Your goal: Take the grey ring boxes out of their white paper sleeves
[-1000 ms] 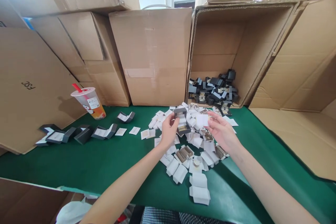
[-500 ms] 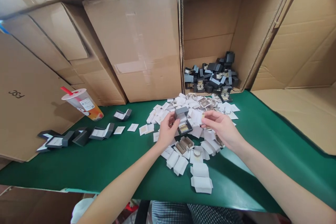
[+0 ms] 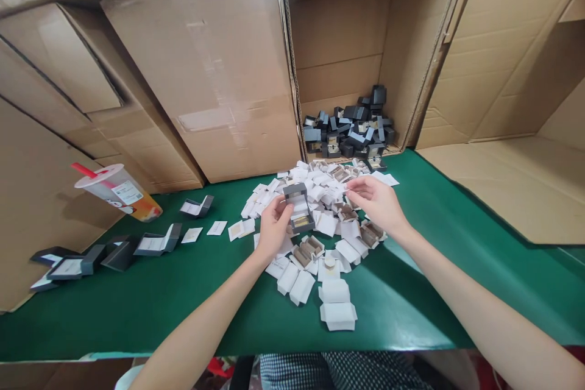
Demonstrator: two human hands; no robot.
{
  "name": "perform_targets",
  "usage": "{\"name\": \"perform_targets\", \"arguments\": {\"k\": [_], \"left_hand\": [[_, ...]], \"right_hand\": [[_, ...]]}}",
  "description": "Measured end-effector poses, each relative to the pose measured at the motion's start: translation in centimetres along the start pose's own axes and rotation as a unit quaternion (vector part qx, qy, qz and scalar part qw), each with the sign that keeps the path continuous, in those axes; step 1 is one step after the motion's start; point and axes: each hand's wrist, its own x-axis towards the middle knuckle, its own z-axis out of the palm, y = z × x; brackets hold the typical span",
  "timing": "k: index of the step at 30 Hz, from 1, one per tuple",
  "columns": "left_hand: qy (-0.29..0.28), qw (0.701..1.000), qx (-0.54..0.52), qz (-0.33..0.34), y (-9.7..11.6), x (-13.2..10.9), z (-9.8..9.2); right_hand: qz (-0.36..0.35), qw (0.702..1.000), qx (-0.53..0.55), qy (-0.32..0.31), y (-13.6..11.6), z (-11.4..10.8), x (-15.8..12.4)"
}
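My left hand (image 3: 273, 226) is closed around a small black hinged box (image 3: 300, 210), held lid up over the heap. White lining shows inside the box, with a yellowish insert at its base. To the right, my right hand (image 3: 377, 202) is in a pinch above the pile. A thin white edge shows at its fingertips, but against the white pieces behind I cannot make out what it is. Beneath both hands spreads a heap of white folded card inserts (image 3: 338, 315), some turned with their grey-brown hollow side up.
Several open black boxes (image 3: 155, 242) and small white cards (image 3: 217, 228) lie to the left on the green table (image 3: 192, 292). A drink cup (image 3: 123, 192) with a red straw stands behind them. At the back, a large open carton (image 3: 338, 30) holds piled black boxes (image 3: 350, 128).
The view has turned to the right. My right hand has drawn a little away from the black box, and the white card at its fingertips shows less. My left hand still holds the box.
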Motion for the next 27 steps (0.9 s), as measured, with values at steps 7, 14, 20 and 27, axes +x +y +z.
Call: {"name": "perform_targets", "arguments": {"k": [7,14,20,27], "left_hand": [[0.002,1.000,-0.016,-0.026,0.4,0.1,-0.1],[0.037,0.999,-0.028,-0.029,0.8,0.3,-0.3],[0.016,0.998,-0.044,-0.050,0.7,0.0,0.0],[0.015,0.998,-0.047,-0.042,0.6,-0.1,0.3]], "right_hand": [[-0.062,0.986,-0.147,0.042,1.1,-2.6,1.6],[0.057,0.929,-0.364,-0.036,3.0,-5.6,2.5],[0.086,0.879,-0.439,-0.166,4.0,-5.9,2.9],[0.074,0.864,-0.445,-0.222,4.4,-7.8,3.0]]}}
